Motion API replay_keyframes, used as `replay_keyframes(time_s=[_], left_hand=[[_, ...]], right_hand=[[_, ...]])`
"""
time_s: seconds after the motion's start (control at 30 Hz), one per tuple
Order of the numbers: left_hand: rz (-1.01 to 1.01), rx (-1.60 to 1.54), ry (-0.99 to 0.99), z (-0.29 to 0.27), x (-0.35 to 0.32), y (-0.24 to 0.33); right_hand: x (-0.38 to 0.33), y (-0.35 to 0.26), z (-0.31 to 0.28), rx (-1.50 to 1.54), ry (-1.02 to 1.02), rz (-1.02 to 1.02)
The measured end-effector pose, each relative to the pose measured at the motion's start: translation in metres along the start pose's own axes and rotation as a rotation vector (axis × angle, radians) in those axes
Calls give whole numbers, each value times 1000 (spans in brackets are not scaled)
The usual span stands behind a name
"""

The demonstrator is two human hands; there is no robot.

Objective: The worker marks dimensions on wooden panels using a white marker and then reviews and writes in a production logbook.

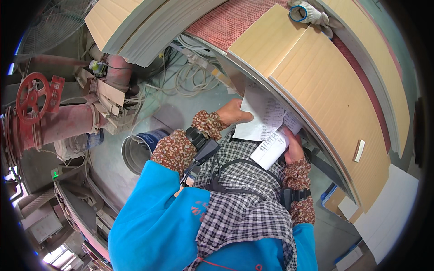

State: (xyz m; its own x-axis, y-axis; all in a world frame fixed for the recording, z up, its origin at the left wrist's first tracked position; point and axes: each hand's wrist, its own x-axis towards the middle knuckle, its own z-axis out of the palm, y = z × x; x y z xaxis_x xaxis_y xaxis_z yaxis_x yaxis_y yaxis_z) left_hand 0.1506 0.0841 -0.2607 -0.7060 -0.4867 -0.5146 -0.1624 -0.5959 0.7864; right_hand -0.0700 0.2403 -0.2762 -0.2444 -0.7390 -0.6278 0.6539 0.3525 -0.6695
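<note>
An opened paper notebook with handwritten lines is in front of my lap, beside the curved edge of the workbench. My left hand pinches the left edge of a page, thumb on top and fingers behind the paper. My right hand grips the lower right of the notebook, partly hidden by a curled page. Both forearms wear flowered sleeve covers with black strapped devices. A checked apron covers my front.
Wood-grain panels lie on the workbench with its red mesh top. White work gloves rest at the far end. A small white strip sits on a panel. Left stand a bucket, red pipe and valve wheel; cables lie on the floor.
</note>
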Motion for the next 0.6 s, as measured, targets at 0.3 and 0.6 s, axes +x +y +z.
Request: replay_keyframes(time_s=[0.3,0.6], left_hand=[[80,63,109,8,-2,3],[64,76,97,7,-4,-2]], right_hand=[[12,-17,-24,-161,-64,166],[2,-4,-41,-51,0,215]])
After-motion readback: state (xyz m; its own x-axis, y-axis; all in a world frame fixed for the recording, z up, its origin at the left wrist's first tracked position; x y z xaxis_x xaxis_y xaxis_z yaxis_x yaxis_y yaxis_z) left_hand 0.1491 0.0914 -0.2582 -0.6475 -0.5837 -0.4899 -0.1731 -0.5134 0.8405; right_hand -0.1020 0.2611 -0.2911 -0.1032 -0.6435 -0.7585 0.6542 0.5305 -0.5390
